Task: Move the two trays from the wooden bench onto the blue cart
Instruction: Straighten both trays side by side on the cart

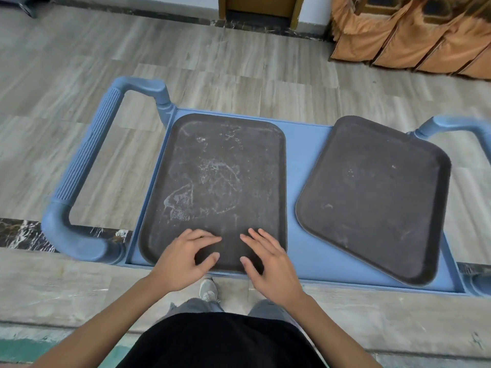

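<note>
**Both trays lie on the blue cart; open hands over the left one**

Nearest the camera are the person's black top, grey trousers and one grey shoe (208, 289) on the floor, just short of the cart's near edge. Both forearms reach forward over that edge. The left hand (183, 261) and the right hand (268, 261) are open, fingers spread and loosely curved, gripping nothing; they sit over the near end of the left tray (215, 181), fingertips at or just above its surface. Whether they touch it cannot be told.

The left tray is a dark, scuffed rectangle with rounded corners. Its long axis runs from the near edge of the blue cart (305, 197) to the far edge, nearly square with the cart, and it fills the left part of the top from edge to edge.

The right tray (377, 197) is the same kind, lying on the right part of the cart, well apart from the first with a strip of bare blue between them. It is turned askew: its long axis tilts, near end toward the right, and one far corner points at the cart's far right corner, close to the right handle (457, 126).

The ribbed left handle (90, 155) loops out beyond the cart's left edge. Past the cart is wood-pattern flooring, and at far right orange fabric covers (414, 35).
</note>
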Tool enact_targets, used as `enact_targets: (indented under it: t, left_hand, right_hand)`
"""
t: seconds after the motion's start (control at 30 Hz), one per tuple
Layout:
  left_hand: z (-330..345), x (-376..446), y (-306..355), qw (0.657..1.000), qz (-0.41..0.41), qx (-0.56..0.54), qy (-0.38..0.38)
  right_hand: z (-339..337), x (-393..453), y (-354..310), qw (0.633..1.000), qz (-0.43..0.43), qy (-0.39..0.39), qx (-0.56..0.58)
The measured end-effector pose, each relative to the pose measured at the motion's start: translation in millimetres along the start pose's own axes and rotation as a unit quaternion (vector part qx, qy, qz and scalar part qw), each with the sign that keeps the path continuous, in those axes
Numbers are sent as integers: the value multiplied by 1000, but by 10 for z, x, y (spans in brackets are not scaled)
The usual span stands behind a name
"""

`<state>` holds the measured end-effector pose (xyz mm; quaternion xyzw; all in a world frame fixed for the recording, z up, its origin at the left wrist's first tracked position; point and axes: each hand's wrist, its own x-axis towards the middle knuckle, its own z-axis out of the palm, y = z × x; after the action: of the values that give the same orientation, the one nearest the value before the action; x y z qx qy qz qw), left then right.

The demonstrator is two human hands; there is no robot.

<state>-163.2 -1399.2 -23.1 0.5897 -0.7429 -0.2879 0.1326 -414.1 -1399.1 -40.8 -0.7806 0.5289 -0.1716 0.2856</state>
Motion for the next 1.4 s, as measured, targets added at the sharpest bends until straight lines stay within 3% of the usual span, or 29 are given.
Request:
enact_targets:
  t: [0.2,0.33,0.5,0.8,1.03,1.4]
  left_hand:
    - [-81,929,683,978,-40,-195,-66]
    - [-113,1533,1170,922,-108,-352,-120]
    - [-70,2206,1650,855,-174,-471,-128]
    - [291,3032,2086,840,-246,-470,-118]
    - [599,3199,2079,812,-296,-497,-83]
    - [484,3112,2082,786,-312,-529,-77]
  right_hand:
    - [-885,56,603,988,126,81,47]
    - [-1491,74,1029,968,191,132,98]
    - [-2156,37,1625,933,262,203,143]
    - [-2941,-224,2606,820,395,329,252]
    - [-3044,-220,2898,719,430,284,466]
    - [-3206,-144,3135,683,435,265,524]
